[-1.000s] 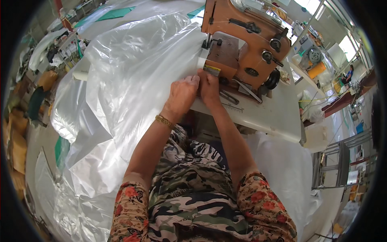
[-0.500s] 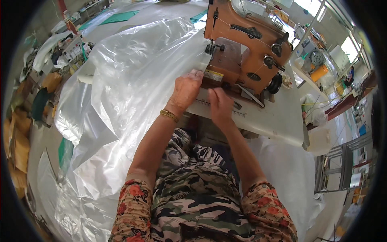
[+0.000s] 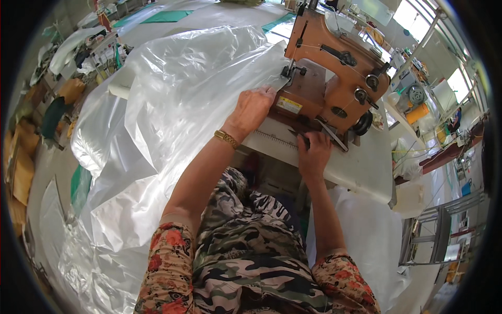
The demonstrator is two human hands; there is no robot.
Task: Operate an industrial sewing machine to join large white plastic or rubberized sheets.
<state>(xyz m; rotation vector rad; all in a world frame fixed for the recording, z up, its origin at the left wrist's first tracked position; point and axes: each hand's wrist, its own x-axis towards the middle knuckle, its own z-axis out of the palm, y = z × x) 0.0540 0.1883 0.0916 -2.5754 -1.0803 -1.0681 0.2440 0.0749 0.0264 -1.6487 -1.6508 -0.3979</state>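
A large translucent plastic sheet (image 3: 178, 99) drapes over the table's left side and hangs down toward the floor. Its edge runs up to the needle area of a brown sewing machine (image 3: 314, 39). My left hand (image 3: 252, 110), with a gold watch on the wrist, pinches that edge just in front of the machine's presser foot. At the table's front, my right hand (image 3: 315, 152) is closed around a small dark metal tool (image 3: 300, 137). Its pointed tip sticks out to the left; the rest is hidden in the fingers.
A ruler strip (image 3: 274, 138) runs along the front of the white table (image 3: 361, 170). More plastic film (image 3: 350, 225) hangs below the table on the right. Brown bundles (image 3: 23, 167) lie at far left, and a grey metal frame (image 3: 436, 235) stands at right.
My right hand has moved right and down from beside the machine's base and closed on the small metal tool lying there. My left hand remains on the sheet's edge. The view has shifted slightly.
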